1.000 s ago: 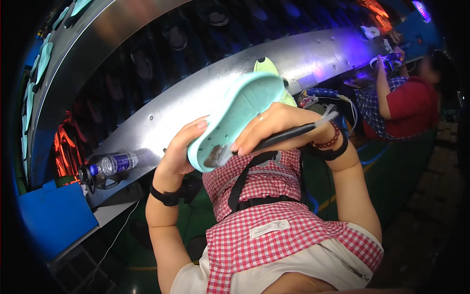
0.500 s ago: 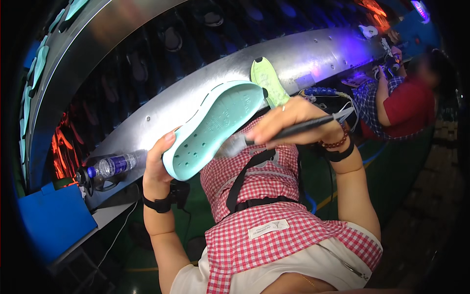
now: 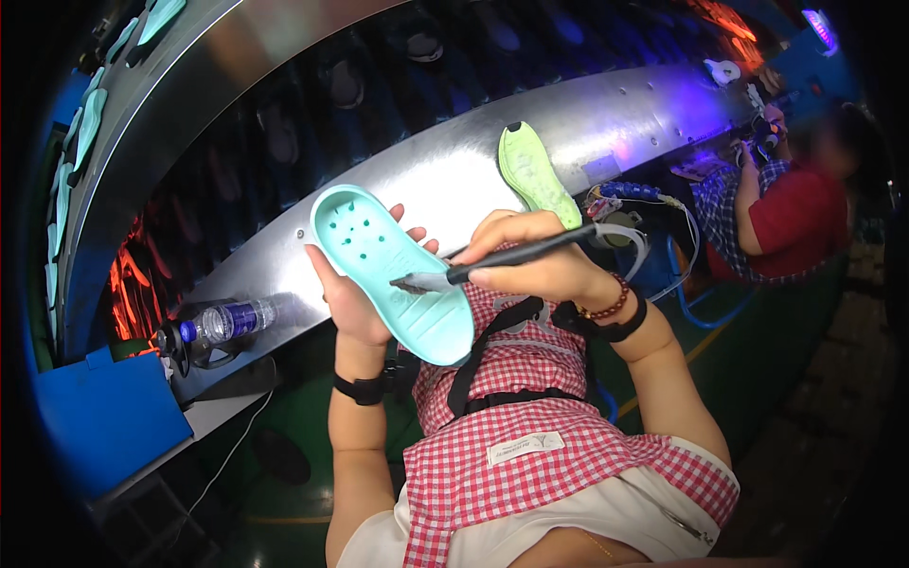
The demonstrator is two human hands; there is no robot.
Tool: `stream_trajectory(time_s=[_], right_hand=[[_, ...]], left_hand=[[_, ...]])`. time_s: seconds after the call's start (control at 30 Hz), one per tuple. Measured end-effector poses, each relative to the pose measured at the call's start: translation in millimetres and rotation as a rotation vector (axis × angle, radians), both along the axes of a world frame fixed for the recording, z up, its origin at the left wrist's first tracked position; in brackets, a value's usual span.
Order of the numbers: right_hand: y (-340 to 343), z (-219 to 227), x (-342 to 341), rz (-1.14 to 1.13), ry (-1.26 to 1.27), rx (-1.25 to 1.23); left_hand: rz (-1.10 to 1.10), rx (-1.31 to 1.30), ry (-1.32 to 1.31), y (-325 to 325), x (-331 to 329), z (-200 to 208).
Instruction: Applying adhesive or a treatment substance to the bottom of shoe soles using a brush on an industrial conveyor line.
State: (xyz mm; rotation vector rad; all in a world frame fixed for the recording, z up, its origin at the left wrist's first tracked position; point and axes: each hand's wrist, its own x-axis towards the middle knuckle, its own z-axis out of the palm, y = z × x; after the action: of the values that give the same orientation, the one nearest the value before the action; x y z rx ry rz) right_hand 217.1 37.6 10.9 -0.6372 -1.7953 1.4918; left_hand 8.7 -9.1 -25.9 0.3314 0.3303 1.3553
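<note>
- I see the turquoise sole (image 3: 379, 260) in the left hand (image 3: 352, 308), which cradles it from beneath, thumb by its left edge.
- Long axis: upper left to lower right.
- Right hand (image 3: 542, 265) pinches a black-handled brush (image 3: 521, 255), just right of the sole; bristles look to meet its middle.
- Left hand nearer.
- Green sole (image 3: 533, 173) lies on metal bench (image 3: 445, 175), beyond right hand.
- Container: clear bottle (image 3: 230, 323), blue cap, bench's left end; I can't tell contents.

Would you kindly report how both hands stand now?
Left hand holding turquoise sole from beneath. Right hand holding black-handled brush over it. Green sole beyond, not blocking.
</note>
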Motion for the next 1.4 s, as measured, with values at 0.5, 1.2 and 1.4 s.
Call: stream_trajectory(time_s=[0.5, 1.2, 1.4], right_hand=[[-1.9, 27.6, -6.6, 0.042, -0.032, 0.396], [-7.2, -6.0, -13.1, 0.18, 0.343, -0.409], [-26.9, 1.0, -18.3, 0.086, 0.211, -0.205]], left_hand=[[0.298, 0.022, -0.032, 3.6, 10.6, -0.6], [0.253, 0.116, -0.133, 3.6, -0.6, 38.7], [0.279, 0.12, -0.151, -7.4, 21.3, 26.7]])
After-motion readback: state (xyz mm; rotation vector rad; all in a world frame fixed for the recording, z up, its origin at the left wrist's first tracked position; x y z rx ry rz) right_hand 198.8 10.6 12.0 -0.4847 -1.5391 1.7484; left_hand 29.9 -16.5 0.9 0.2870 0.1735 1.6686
